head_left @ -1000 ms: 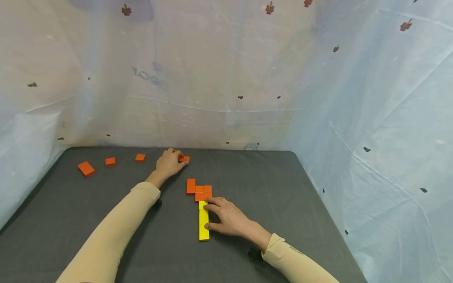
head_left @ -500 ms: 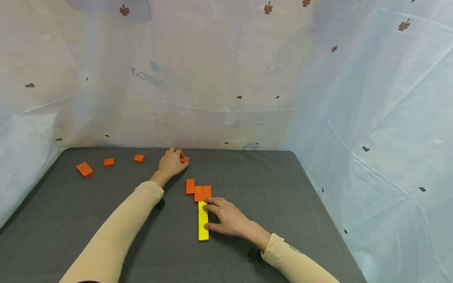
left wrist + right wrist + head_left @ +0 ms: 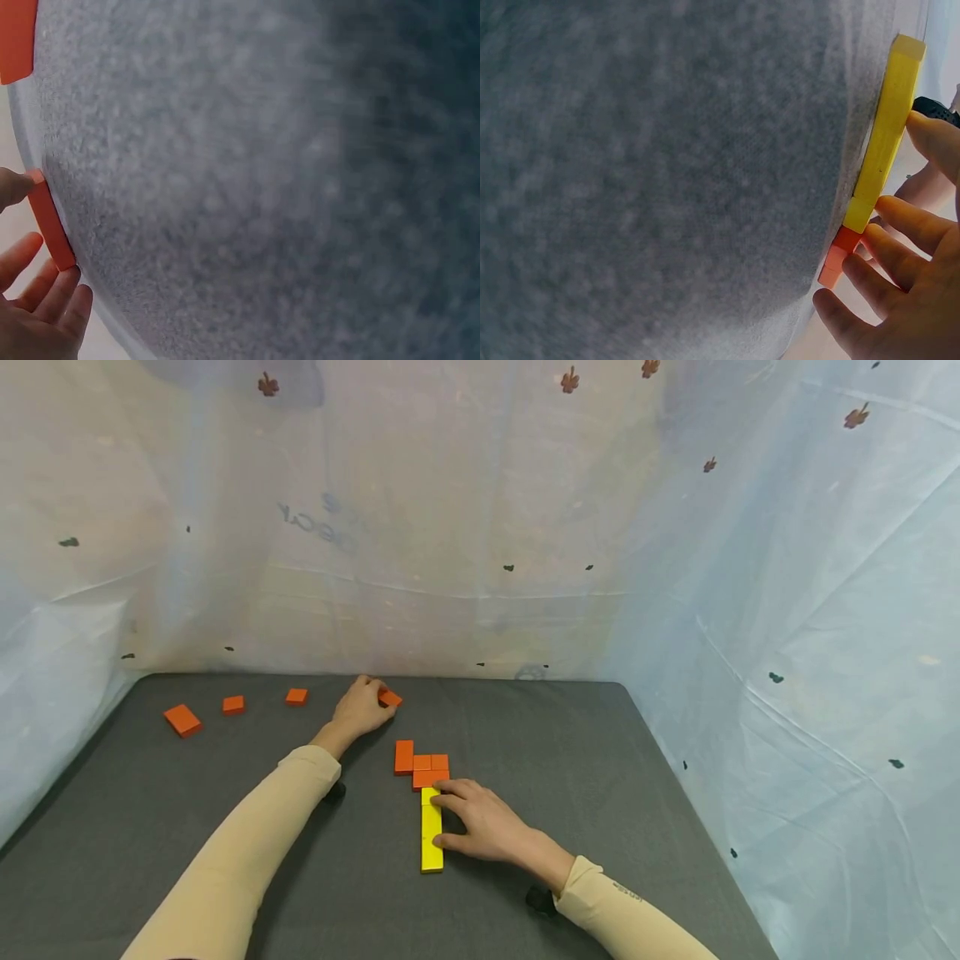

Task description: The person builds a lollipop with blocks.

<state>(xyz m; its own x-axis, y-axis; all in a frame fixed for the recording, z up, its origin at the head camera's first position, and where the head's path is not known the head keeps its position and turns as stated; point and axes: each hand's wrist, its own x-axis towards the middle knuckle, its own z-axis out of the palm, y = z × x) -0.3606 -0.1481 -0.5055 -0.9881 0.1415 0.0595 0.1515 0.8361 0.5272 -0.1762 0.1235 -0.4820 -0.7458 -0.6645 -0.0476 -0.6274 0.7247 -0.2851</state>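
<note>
Matching sleeves on this person, folks, both in pale creamy yellow! The left sleeve (image 3: 236, 860) runs plain up to a lightly puckered cuff, leaving the left hand (image 3: 362, 706) bare. Over to the right sleeve (image 3: 637, 917), and there's small dark lettering (image 3: 628, 891) by its cuff (too tiny to read from up here), with the right hand (image 3: 483, 820) bare too. Beneath each wrist, a compact black device (image 3: 540, 900)!

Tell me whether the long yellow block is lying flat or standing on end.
Lying flat: in the head and right wrist views, the long yellow block runs lengthwise along the dark tabletop.
</note>
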